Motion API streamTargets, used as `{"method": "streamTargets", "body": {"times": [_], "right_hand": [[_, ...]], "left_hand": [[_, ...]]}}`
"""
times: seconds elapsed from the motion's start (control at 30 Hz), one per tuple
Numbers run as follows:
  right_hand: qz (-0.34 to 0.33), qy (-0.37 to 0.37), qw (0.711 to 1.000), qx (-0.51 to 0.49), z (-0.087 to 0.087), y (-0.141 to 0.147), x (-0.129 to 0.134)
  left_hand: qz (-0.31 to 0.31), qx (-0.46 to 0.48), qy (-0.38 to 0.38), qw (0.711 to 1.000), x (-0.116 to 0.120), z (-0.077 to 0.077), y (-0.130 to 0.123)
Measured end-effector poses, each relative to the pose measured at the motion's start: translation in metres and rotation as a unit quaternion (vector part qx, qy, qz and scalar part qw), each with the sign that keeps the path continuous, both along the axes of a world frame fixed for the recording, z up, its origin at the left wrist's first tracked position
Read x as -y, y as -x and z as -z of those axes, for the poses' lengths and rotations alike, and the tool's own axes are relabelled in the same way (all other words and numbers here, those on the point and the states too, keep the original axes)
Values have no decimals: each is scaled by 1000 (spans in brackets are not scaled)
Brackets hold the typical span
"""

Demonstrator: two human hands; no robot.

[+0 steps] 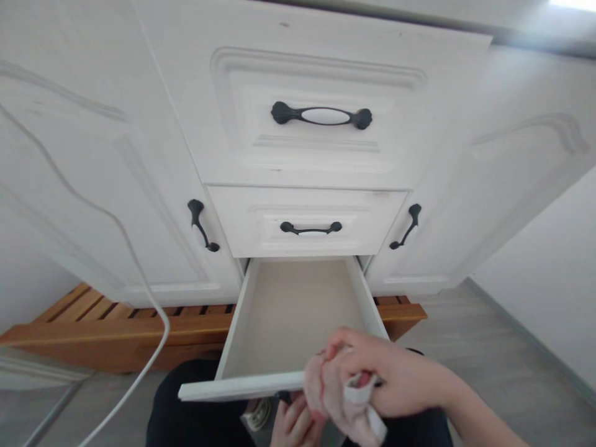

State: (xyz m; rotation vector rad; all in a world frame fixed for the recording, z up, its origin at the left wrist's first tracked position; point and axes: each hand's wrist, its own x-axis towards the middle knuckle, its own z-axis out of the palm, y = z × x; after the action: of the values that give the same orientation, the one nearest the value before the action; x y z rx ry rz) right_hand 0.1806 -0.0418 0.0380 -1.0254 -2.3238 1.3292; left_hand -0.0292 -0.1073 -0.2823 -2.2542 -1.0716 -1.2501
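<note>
The bottom drawer (242, 385) of a white cabinet stands pulled out and shows a bare pale floor inside. My right hand (395, 379) hovers over the drawer's front right corner, closed on a bunched pink and white cloth (344, 400). My left hand (293, 425) is low, below the drawer front, with fingers curled near the cloth's underside; whether it holds anything is hidden. My dark-clothed knees sit under the drawer.
Two shut drawers with black handles (321, 116) (310, 228) stack above the open one. Cabinet doors flank it, with handles (202, 225) (406, 226). A wooden slatted plinth (116, 329) runs along the base. A white cable (139, 273) hangs at left.
</note>
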Motion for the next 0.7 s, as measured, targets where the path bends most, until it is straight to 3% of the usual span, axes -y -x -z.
{"method": "streamTargets", "body": {"times": [0.07,0.13,0.23,0.3,0.37,0.43,0.5,0.53,0.6,0.67,0.7], "right_hand": [[118,-27,991,50,5,-49,32],[214,-102,968,88,20,-91,62],[364,-226,898,94,58,-124,95],[455,-272,846,58,87,-118,106],[525,-325,786,12,114,-91,107],[578,-384,720,-2,140,-55,98],[609,-399,686,24,167,-25,84],[606,-392,691,37,182,-16,76],[586,-333,738,36,211,-7,63],[569,-217,793,-14,239,-4,54],[575,-158,801,-53,250,-3,52]], "left_hand": [[-5,55,-14,998,1,-6,-5],[-10,86,-1,996,1,-15,-11],[-7,141,-5,990,-1,-26,-17],[2,147,0,989,-4,-31,-17],[13,126,27,992,-9,-38,-14],[32,109,45,993,-18,-45,-12],[49,95,54,993,-32,-53,-12],[54,80,59,994,-40,-58,-12],[44,40,73,996,-60,-66,-14],[22,-22,80,996,-80,-75,-14],[9,-58,79,995,-90,-79,-13]]}}
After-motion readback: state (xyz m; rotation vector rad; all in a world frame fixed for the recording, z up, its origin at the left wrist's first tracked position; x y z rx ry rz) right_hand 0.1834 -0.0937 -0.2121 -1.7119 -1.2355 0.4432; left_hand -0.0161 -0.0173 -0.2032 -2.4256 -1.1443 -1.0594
